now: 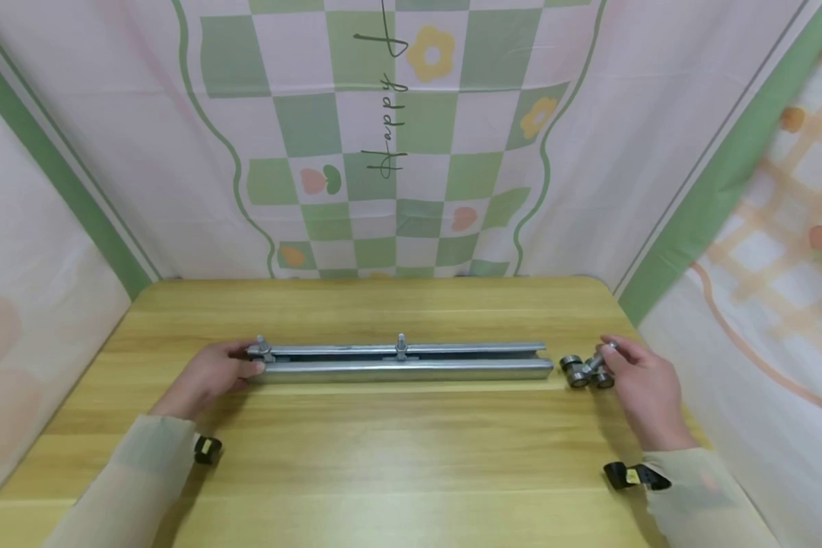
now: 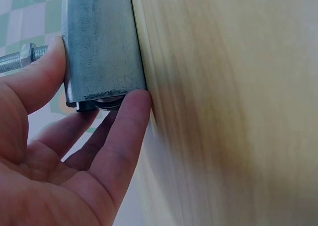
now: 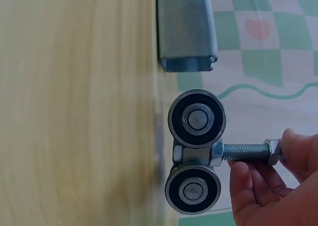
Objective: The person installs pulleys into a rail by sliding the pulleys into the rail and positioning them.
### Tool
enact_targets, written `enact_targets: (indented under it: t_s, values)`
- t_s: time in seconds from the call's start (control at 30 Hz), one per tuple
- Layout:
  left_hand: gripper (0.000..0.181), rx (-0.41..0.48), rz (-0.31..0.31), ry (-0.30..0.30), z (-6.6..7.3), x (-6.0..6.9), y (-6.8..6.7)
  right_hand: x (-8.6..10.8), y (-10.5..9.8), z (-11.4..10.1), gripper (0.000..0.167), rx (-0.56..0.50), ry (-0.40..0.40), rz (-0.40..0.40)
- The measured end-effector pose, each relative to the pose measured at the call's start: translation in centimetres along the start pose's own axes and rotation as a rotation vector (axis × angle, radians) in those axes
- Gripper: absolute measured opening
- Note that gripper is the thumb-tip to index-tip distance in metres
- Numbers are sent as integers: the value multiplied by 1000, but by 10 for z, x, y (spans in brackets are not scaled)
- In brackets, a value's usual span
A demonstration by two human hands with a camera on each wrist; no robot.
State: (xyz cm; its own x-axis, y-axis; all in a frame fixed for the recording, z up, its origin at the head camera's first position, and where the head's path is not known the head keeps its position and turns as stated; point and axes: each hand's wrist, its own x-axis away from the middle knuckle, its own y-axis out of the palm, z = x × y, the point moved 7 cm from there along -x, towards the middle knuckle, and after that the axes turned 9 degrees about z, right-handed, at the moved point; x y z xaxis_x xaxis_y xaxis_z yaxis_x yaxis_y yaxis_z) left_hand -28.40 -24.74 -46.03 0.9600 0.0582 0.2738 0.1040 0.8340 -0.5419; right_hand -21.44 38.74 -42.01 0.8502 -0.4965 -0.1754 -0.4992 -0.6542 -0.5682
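A galvanized steel track (image 1: 411, 371), a slotted channel, lies crosswise on the table with its slot facing up. Out of the slot stand two threaded bolts, one mid-length (image 1: 401, 345) and one at the left end (image 1: 261, 345). My left hand (image 1: 208, 374) grips that left end, thumb beside the bolt and fingertips at the end opening, where part of a wheel shows in the left wrist view. My right hand (image 1: 647, 390) pinches the bolt end of a roller trolley (image 3: 197, 119). Its wheels hang just off the track's right end, apart from it, with the bolt tilted up toward my hand.
The wooden table (image 1: 383, 457) extends in front of and behind the track. Patterned cloth (image 1: 431, 137) hangs behind the far edge, with more cloth at both sides. Each wrist wears a black strapped device (image 1: 208, 449).
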Motion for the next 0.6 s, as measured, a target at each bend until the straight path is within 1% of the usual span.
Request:
enact_targets:
  t_s: [0.1, 0.27, 0.47, 0.6]
  values:
    - [67, 0, -1, 0, 0, 0, 0, -3, 1, 4, 50, 2, 5, 2]
    - [68, 2, -4, -4, 1, 0, 1, -9, 2, 11, 52, 40, -10, 3]
    - [68, -8, -5, 12, 3, 2, 0, -17, 6, 10, 55, 43, -26, -11]
    - [68, -33, -1, 22, 4, 3, -1, -19, 8, 8, 54, 52, -25, -31]
